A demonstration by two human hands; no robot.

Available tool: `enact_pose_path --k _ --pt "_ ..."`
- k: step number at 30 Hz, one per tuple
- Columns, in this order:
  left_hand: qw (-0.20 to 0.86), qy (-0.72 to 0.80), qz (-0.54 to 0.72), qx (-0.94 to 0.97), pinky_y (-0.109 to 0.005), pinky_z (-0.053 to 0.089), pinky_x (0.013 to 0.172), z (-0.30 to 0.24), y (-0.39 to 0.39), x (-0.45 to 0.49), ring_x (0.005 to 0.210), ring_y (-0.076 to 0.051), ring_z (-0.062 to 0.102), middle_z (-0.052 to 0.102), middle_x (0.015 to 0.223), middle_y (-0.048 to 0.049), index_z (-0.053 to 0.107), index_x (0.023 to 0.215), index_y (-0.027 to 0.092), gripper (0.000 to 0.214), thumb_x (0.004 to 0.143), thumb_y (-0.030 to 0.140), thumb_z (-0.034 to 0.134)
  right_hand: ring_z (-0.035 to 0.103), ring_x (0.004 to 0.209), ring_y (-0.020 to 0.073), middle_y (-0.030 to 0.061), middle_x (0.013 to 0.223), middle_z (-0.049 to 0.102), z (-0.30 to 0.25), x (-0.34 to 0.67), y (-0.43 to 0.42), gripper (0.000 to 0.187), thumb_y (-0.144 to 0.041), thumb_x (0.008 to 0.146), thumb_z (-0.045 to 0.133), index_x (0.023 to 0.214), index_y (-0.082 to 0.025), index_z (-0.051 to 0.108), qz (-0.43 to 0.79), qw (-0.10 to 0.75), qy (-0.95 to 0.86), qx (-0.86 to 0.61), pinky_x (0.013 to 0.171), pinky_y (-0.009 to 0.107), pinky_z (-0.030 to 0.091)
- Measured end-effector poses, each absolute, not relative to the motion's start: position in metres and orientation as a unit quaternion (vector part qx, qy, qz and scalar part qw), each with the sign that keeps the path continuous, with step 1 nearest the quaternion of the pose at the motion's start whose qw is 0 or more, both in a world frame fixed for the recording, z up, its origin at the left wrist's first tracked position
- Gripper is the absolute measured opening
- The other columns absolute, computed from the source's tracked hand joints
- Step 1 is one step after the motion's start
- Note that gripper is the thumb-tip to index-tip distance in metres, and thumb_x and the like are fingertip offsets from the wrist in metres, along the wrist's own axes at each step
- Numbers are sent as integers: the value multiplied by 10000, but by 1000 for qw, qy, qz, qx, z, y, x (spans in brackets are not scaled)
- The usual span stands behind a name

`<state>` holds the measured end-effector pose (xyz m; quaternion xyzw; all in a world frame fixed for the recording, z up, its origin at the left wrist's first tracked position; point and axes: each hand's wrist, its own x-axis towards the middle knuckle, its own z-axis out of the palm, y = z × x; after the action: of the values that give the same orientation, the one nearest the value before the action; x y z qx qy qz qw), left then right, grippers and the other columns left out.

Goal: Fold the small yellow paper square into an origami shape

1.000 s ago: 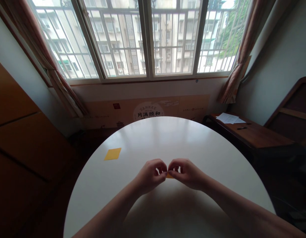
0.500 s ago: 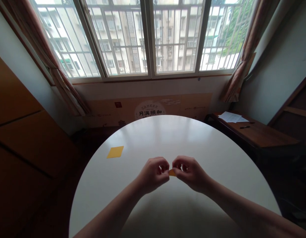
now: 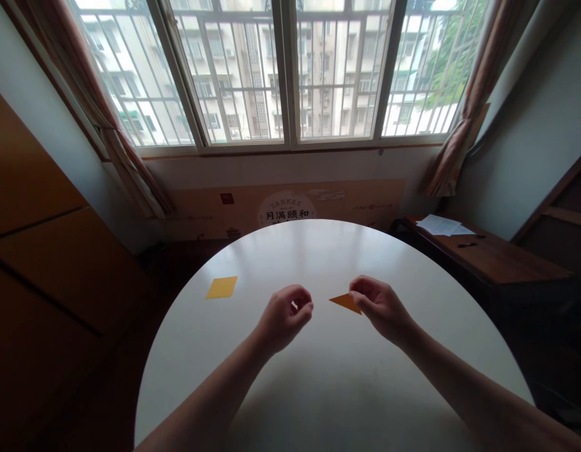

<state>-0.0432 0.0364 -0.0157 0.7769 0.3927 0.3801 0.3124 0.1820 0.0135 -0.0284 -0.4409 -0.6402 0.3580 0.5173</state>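
My right hand [image 3: 379,306] pinches a small orange folded paper triangle [image 3: 346,302] above the round white table [image 3: 413,301], the paper's point aimed left. A short gap to its left, my left hand [image 3: 285,316] is curled with thumb and fingertips together, and nothing shows between them. A flat yellow paper square [image 3: 221,287] lies on the table at the left, away from both hands.
A barred window [image 3: 290,69] with curtains fills the far wall. A dark wooden side table [image 3: 497,257] with white papers [image 3: 441,225] and a pen stands at the right. Printed cardboard [image 3: 285,210] leans under the window. Wooden cabinets line the left.
Both hands were pinched together on the orange paper; now they have drawn apart. My right hand keeps the paper and has lifted right, and my left hand has let go.
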Motion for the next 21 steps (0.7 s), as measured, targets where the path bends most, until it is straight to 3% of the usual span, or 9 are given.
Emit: enact_pose_path --k 4,10,15,21 --pt "320 381 376 782 -229 488 580 -18 29 -38 675 -142 592 657 834 -47 673 902 159 174 854 323 639 479 612 137 -9 676 552 -31 172 10 121 -268 858 595 785 -172 607 377 500 -651 -430 527 245 364" --pt "303 389 353 795 -222 448 567 -20 29 -36 577 -120 556 668 669 -30 711 706 154 216 860 299 666 507 627 132 0 719 587 -32 165 3 121 -276 874 622 817 -172 647 389 466 -675 -419 515 227 376" --pt "316 363 324 814 -212 438 550 -19 29 -38 553 -112 558 672 654 -27 734 664 160 170 786 276 757 528 628 119 3 741 616 -26 171 2 39 -154 813 660 782 -177 664 351 398 -747 -401 512 205 394" --pt "351 334 308 819 -202 442 547 -22 27 -38 551 -109 562 672 648 -18 724 649 164 141 735 246 800 529 630 108 -10 748 642 -26 170 -1 150 -41 755 620 779 -185 657 337 354 -789 -373 549 201 412"
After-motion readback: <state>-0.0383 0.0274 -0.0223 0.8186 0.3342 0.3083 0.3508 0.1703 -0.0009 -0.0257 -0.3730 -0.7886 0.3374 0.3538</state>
